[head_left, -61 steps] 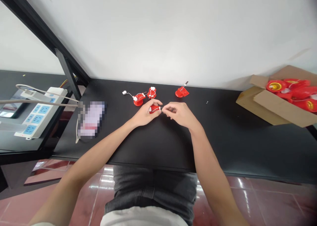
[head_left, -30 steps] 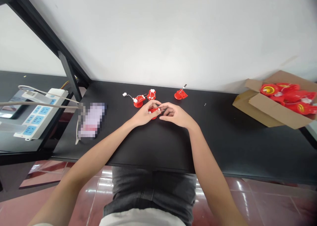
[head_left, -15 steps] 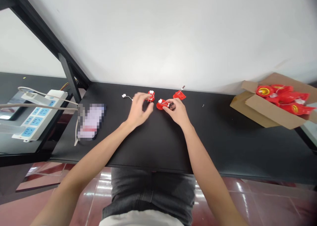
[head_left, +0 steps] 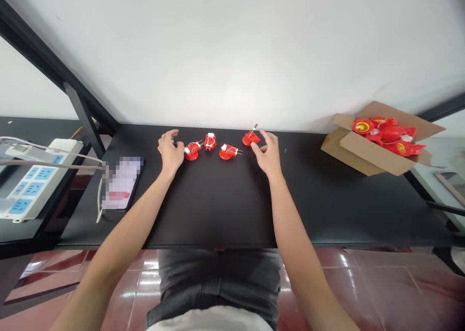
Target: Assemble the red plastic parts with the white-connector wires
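Several small red plastic pieces with round bases stand in a row on the black table (head_left: 214,210). Three carry white wire and small white connectors: one (head_left: 192,151), one (head_left: 209,141) and one (head_left: 227,152). A fourth red piece (head_left: 250,138) has a thin metal pin on top. My left hand (head_left: 170,152) rests just left of the first piece, fingers apart, holding nothing. My right hand (head_left: 268,153) is open beside the fourth piece, its fingertips close to the red plastic.
A cardboard box (head_left: 348,147) at the right holds more red parts (head_left: 385,135). A phone with a blurred screen (head_left: 122,183) lies at the table's left. Beyond it, a white power strip (head_left: 36,186) sits on a lower surface. A tiny dark screw (head_left: 285,150) lies near the wall.
My right hand has let go of the red piece, which now stands on the table. My hands have moved apart, and the view has shifted slightly.
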Tool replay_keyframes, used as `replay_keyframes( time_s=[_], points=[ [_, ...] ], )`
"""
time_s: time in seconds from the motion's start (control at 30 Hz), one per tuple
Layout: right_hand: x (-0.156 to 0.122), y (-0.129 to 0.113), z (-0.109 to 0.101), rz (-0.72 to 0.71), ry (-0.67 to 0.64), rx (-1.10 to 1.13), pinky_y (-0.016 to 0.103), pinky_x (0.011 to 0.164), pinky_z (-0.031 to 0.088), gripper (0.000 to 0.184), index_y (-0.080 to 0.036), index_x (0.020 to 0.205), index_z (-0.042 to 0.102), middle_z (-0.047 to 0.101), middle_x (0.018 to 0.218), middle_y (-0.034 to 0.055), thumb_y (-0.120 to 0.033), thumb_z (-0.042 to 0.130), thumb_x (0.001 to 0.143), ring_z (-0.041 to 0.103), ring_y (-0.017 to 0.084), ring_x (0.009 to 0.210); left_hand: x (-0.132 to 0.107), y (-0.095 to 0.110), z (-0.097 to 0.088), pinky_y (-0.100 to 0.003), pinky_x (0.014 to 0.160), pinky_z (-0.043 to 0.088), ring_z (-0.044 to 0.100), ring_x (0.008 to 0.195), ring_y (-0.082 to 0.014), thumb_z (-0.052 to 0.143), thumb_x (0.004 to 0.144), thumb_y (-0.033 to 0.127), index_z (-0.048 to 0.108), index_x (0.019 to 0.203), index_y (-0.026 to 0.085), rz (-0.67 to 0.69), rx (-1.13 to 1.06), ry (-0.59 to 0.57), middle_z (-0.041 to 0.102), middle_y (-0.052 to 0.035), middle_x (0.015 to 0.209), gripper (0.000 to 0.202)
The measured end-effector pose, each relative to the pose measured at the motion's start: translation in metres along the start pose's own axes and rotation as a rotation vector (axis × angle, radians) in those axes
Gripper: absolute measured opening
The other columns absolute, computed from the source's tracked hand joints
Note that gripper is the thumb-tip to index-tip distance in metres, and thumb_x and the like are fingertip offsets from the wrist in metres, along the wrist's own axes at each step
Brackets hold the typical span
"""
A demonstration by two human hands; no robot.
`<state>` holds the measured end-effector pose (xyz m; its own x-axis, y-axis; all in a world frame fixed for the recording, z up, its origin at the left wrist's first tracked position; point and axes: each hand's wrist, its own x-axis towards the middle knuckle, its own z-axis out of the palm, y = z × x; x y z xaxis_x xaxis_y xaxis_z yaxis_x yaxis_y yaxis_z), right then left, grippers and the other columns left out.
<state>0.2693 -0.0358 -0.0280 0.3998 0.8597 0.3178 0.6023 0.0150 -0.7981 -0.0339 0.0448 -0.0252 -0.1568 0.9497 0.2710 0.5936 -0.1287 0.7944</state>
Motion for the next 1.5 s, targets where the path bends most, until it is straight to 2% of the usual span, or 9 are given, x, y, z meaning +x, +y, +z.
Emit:
replay_keyframes(
  time_s=[0.17,0.33,0.47,0.63,0.73,0.87,1.13,1.27,1.5],
  points=[
    [0.000,0.005,0.011,-0.006,-0.058,-0.053,0.040,0.081,0.056,0.042,-0.020,0.124,0.071,0.062,0.134,0.0153,-0.043,0.060,0.091,0.061,0.017,0.071,0.003,-0.007,-0.001,-0.045,0.110,0.047,0.062,0.113,-0.0253,0.051,0.070,-0.001,0.067,0.108,0.020,0.056,-0.028,-0.029,0.067,-0.0083,0.112,0.046],
    [0.003,0.001,0.010,0.074,0.027,-0.042,0.039,0.081,0.054,0.025,-0.016,0.101,0.075,0.075,0.104,0.0101,-0.030,0.066,0.083,0.059,0.017,0.064,0.005,-0.010,-0.002,-0.039,0.102,0.054,0.067,0.104,-0.0211,0.047,0.069,-0.004,0.069,0.106,0.018,0.096,-0.064,-0.039,0.066,-0.0076,0.111,0.048],
    [0.003,-0.004,-0.007,0.180,0.038,0.135,0.036,0.071,0.053,0.031,-0.017,0.098,0.074,0.072,0.081,0.0042,-0.042,0.072,0.080,0.062,0.018,0.064,0.005,-0.011,-0.001,-0.038,0.099,0.056,0.068,0.102,-0.0203,0.047,0.072,-0.004,0.068,0.106,0.018,0.088,-0.094,-0.017,0.066,-0.0075,0.111,0.046],
    [-0.009,-0.035,-0.024,0.029,-0.276,0.352,0.030,0.063,0.049,0.032,-0.021,0.095,0.073,0.069,0.078,0.0010,-0.046,0.079,0.077,0.060,0.015,0.066,0.005,-0.012,0.000,-0.037,0.096,0.057,0.067,0.101,-0.0197,0.047,0.076,-0.005,0.067,0.107,0.018,0.058,-0.124,0.014,0.065,-0.0082,0.112,0.044],
    [-0.024,-0.059,-0.015,-0.128,-0.437,0.373,0.030,0.067,0.050,0.019,-0.022,0.090,0.072,0.071,0.102,0.0045,-0.037,0.078,0.080,0.061,0.014,0.073,0.004,-0.012,0.000,-0.040,0.103,0.053,0.065,0.107,-0.0213,0.049,0.075,-0.006,0.067,0.111,0.020,0.051,-0.079,0.026,0.063,-0.0077,0.115,0.048],
    [-0.042,-0.073,0.009,-0.254,-0.602,0.256,0.031,0.062,0.048,0.009,-0.023,0.090,0.071,0.066,0.103,0.0037,-0.030,0.072,0.085,0.055,0.012,0.065,0.002,-0.012,-0.001,-0.048,0.108,0.048,0.063,0.105,-0.0228,0.053,0.073,-0.008,0.065,0.117,0.024,0.019,0.032,0.018,0.060,-0.0058,0.116,0.056],
    [-0.046,-0.073,0.017,-0.209,-0.719,0.048,0.036,0.073,0.051,0.009,-0.022,0.091,0.064,0.063,0.106,0.0049,-0.031,0.066,0.088,0.060,0.016,0.073,0.004,-0.016,0.000,-0.037,0.093,0.058,0.064,0.091,-0.0172,0.052,0.080,-0.006,0.067,0.113,0.022,0.051,-0.085,0.053,0.059,-0.0067,0.113,0.046],
    [-0.042,-0.075,0.004,-0.046,-0.863,0.129,0.036,0.072,0.053,0.031,-0.026,0.111,0.064,0.070,0.104,0.0040,-0.039,0.072,0.084,0.065,0.018,0.076,0.006,-0.014,-0.003,-0.033,0.090,0.061,0.066,0.098,-0.0172,0.054,0.084,-0.002,0.067,0.115,0.021,0.122,-0.182,0.113,0.060,-0.0081,0.118,0.040],
    [-0.036,-0.072,0.005,-0.042,-0.470,0.291,0.039,0.080,0.057,0.036,-0.026,0.124,0.062,0.072,0.124,0.0087,-0.039,0.064,0.090,0.069,0.021,0.091,-0.015,0.020,-0.003,-0.032,0.097,0.062,0.070,0.106,-0.0165,0.062,0.097,0.019,0.065,0.121,0.024,0.457,-0.368,0.085,0.058,-0.0070,0.124,0.025]
  ],
)
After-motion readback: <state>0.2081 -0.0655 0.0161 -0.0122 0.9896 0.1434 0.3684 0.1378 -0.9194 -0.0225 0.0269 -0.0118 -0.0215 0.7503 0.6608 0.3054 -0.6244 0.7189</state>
